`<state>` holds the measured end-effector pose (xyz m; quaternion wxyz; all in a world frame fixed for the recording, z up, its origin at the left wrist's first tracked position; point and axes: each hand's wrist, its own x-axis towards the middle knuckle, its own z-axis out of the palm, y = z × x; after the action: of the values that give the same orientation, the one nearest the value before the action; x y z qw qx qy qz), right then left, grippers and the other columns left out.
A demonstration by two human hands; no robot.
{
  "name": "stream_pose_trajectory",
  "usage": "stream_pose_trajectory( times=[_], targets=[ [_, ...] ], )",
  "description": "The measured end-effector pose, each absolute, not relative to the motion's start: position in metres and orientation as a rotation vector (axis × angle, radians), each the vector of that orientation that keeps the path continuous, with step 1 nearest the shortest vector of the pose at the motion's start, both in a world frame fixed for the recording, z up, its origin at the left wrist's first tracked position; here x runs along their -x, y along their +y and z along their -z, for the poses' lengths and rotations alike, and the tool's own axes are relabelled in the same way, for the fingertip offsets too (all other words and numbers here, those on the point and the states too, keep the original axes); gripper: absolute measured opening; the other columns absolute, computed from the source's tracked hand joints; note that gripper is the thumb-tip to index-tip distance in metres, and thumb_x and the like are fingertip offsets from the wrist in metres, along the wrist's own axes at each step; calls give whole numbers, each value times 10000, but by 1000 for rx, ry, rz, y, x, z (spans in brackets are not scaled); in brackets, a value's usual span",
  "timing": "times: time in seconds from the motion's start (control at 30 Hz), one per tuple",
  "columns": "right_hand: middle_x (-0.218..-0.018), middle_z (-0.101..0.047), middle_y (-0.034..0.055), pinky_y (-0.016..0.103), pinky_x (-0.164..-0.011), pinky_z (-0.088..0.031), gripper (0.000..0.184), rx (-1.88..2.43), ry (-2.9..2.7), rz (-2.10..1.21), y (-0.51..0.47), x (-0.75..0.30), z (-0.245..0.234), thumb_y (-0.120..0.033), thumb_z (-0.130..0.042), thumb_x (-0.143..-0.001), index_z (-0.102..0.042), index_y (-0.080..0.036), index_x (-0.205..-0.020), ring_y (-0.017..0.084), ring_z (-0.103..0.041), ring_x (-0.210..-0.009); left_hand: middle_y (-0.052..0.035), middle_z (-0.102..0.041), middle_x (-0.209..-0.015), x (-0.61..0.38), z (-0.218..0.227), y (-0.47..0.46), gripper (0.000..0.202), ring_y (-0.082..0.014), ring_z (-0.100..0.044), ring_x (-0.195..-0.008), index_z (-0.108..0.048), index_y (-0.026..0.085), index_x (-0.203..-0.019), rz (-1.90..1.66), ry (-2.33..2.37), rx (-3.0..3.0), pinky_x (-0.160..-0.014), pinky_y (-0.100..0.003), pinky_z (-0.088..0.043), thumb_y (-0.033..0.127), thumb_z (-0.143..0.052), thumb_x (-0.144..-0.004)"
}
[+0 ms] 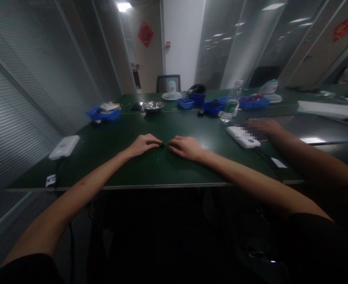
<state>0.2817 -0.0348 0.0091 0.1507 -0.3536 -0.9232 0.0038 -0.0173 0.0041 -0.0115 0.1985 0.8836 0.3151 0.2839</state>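
Observation:
Both my hands rest on the dark green table [150, 169], fingertips nearly meeting. My left hand [144, 144] is closed in a pinch, and my right hand [186, 147] is closed the same way. Between the fingertips sits a small dark object [162, 145], gripped from both sides; it is too small to name. My forearms stretch from the near edge of the table toward it.
Another person's arm [310, 157] reaches in from the right beside a white power bank [243, 137]. Farther back stand blue bins [103, 113], a metal bowl [153, 106], a water bottle [231, 106] and small fans. A white device [64, 146] lies at the left edge.

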Motion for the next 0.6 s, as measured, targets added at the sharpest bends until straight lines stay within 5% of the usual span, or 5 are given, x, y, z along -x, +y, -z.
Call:
stream_pose_trajectory(
  times=[0.6],
  targets=[
    [-1154,-667,93,285,-697,-388,391,900,-2680,38,-32,-279,-4,-404,-453,-1095,-654,-210,-1369,175,-628,-835,-67,-777,-1153,15,17,6,266,-241,-698,-1082,-802,290,-1224,-841,829,-2479,-982,-407,-538,349,-681,-994]
  ],
)
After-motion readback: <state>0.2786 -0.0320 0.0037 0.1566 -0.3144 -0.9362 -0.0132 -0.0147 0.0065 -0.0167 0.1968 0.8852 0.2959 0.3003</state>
